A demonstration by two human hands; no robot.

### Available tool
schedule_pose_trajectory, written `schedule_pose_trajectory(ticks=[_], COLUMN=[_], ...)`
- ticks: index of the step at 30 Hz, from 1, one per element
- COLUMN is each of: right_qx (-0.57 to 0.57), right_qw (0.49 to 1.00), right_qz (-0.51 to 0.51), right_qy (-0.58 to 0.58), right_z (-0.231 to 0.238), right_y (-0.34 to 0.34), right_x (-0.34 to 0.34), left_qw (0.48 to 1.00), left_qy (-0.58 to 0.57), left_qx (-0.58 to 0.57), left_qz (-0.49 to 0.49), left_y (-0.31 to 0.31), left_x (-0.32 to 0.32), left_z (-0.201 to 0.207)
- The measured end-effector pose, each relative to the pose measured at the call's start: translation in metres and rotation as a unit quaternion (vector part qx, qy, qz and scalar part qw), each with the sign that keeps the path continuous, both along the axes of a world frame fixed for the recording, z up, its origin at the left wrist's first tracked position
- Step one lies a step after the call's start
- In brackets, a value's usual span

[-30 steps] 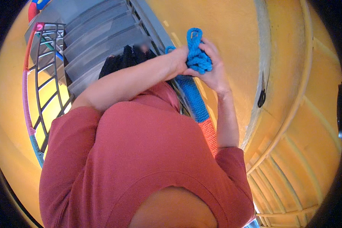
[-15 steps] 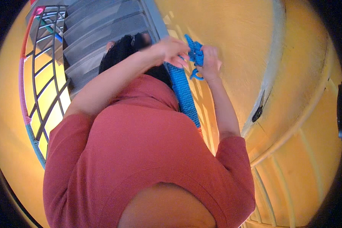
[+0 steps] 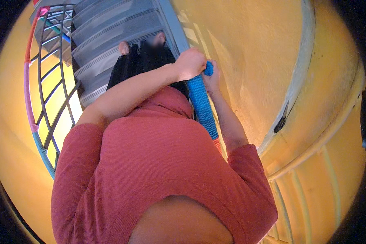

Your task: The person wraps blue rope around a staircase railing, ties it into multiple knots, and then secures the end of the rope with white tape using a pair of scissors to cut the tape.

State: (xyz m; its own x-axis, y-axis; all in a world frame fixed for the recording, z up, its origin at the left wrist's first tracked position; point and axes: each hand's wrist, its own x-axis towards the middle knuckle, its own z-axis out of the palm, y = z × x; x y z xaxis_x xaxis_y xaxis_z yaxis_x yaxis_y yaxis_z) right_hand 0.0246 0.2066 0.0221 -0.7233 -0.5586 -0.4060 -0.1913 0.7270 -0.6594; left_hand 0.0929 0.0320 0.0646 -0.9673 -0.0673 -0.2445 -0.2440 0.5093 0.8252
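Observation:
A grey handrail (image 3: 173, 25) runs beside me on the right, its nearer stretch wrapped tightly in blue cord (image 3: 201, 103). At the upper end of the wrapping, my left hand (image 3: 192, 64) is closed over the rail, knuckles up; whatever lies within its fingers is hidden. On the rail's wall side, my right hand (image 3: 212, 78) grips a bundle of loose blue cord (image 3: 208, 68), only part of which shows. The two hands almost meet across the rail.
Grey stairs (image 3: 116, 30) lie beyond my feet. A dark metal railing (image 3: 44, 85) with coloured wrapping curves along the left. To the right stands a yellow wall (image 3: 248, 73). Orange wrapping (image 3: 217, 144) follows the blue on the handrail.
My left hand has gone from loosely spread fingers to a closed grip over the rail. My right hand, with the cord bundle, has moved left and slightly down against the rail.

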Motion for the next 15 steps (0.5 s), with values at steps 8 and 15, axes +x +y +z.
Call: schedule_pose_trajectory(ticks=[8, 15], right_qx=[-0.123, -0.04], right_qw=[0.959, 0.837], right_qz=[-0.091, -0.183], right_qy=[-0.236, -0.514], right_z=[-0.039, -0.039], right_y=[-0.005, -0.019], right_x=[0.012, 0.018], left_qw=[0.936, 0.987], left_qy=[-0.025, 0.025], left_qx=[0.141, 0.081], left_qz=[0.322, 0.14], left_y=[-0.034, 0.001], left_x=[0.031, 0.092], left_z=[-0.003, -0.037])
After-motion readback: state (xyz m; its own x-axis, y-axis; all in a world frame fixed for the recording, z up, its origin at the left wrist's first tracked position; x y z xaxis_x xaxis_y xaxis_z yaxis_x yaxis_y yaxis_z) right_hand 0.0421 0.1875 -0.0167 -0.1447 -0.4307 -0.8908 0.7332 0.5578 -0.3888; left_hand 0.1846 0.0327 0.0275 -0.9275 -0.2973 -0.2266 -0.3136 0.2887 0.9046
